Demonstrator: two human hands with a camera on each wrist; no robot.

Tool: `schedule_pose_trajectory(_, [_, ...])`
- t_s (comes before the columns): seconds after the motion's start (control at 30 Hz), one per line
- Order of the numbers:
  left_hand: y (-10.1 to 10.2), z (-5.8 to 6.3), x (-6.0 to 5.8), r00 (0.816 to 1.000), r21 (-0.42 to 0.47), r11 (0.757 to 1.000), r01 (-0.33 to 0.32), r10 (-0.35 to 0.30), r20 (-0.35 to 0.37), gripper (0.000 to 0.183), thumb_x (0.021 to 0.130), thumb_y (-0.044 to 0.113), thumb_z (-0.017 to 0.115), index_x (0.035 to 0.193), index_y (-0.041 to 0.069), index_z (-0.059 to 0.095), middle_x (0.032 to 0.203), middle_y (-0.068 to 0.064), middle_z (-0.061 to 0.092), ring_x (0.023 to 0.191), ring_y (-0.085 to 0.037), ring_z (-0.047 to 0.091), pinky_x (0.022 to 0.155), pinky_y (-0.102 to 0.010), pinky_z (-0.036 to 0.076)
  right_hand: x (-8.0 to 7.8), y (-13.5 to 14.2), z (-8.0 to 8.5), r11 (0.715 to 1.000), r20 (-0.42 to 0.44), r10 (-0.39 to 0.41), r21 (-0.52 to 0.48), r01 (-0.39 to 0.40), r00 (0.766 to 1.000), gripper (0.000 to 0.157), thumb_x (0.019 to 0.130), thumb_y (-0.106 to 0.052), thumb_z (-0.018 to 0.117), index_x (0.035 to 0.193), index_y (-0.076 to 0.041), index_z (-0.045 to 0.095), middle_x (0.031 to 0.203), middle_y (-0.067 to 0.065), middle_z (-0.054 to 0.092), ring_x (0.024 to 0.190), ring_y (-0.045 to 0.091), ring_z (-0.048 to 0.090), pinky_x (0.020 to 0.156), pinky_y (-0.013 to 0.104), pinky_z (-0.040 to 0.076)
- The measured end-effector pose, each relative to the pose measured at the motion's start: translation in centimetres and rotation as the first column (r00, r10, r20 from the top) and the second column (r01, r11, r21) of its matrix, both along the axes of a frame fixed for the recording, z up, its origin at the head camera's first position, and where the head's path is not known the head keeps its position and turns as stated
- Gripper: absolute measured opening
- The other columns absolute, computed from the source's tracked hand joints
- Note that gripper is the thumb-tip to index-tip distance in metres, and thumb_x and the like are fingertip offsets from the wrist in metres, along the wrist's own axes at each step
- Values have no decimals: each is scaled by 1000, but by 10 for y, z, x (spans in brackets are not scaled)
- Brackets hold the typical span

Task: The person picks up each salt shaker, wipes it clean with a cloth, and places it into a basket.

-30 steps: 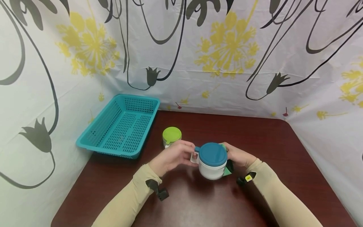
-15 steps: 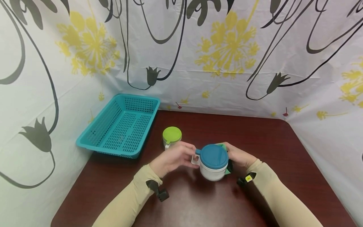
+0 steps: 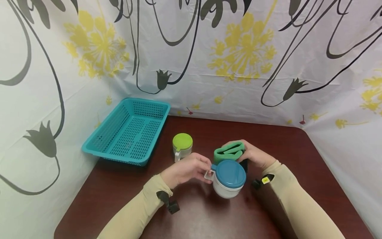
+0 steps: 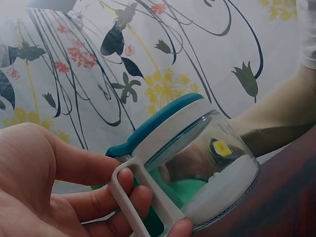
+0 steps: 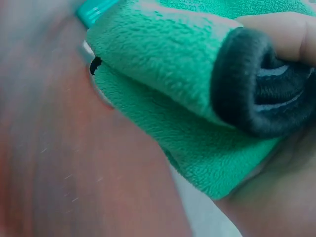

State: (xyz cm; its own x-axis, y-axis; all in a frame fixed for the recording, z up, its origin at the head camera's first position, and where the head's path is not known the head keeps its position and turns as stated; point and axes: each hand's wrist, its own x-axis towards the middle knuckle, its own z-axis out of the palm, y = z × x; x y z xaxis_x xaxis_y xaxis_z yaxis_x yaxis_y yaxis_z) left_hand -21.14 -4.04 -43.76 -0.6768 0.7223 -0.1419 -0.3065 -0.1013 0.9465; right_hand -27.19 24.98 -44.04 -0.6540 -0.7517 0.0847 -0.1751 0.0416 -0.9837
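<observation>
My left hand [image 3: 189,168] pinches the pale handle [image 4: 129,198] of a glass seasoning jar [image 3: 228,192] between thumb and fingers. The jar has a blue lid [image 3: 231,174] with a small tab, and white contents lie low inside its clear wall [image 4: 217,165]. It is held tilted over the table. My right hand [image 3: 255,154] grips a folded green cloth [image 3: 228,152] just behind the lid. In the right wrist view the cloth [image 5: 163,74] looks fluffy, with a dark rolled edge [image 5: 242,81] beside the fingers.
A second jar with a lime-green lid [image 3: 182,141] and a handle stands behind my left hand. To the back left sits a turquoise slotted basket [image 3: 95,155]. The dark red table [image 3: 277,139] meets a patterned white curtain [image 3: 191,66] at its back edge.
The cloth has moved from the jar's right side to behind its lid, with the right hand still gripping it. The jar has shifted slightly right and toward me, tilting more.
</observation>
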Motion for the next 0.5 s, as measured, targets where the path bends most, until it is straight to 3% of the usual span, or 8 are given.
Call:
schedule_pose_trajectory(0.17, [3,1,1,999,11,1000,24,-24,-26,12,90,7,61,81,1,66,76,-10,62,75,-26,64,84,-51,57,-1,-3,21,991,-86,125,-27,-128,988,44,83,-1,67,126,5,62,117,24,66,105,34,64,94,48,51])
schedule_pose_trajectory(0.3, [5,3,4,999,31,999,42,-41,-35,12,91,6,61,82,2,68,76,-9,63,75,-24,64,84,-52,56,-1,-6,28,971,-94,233,-26,-236,968,40,84,-2,63,124,5,63,114,23,67,101,33,65,93,49,52])
schedule_pose_trajectory(0.5, [6,6,8,999,37,999,27,-26,-19,13,92,5,60,82,2,67,77,-10,63,74,-23,64,83,-52,57,1,-5,23,973,-29,227,-19,-228,973,43,81,2,64,123,6,63,111,20,69,96,24,65,89,44,54])
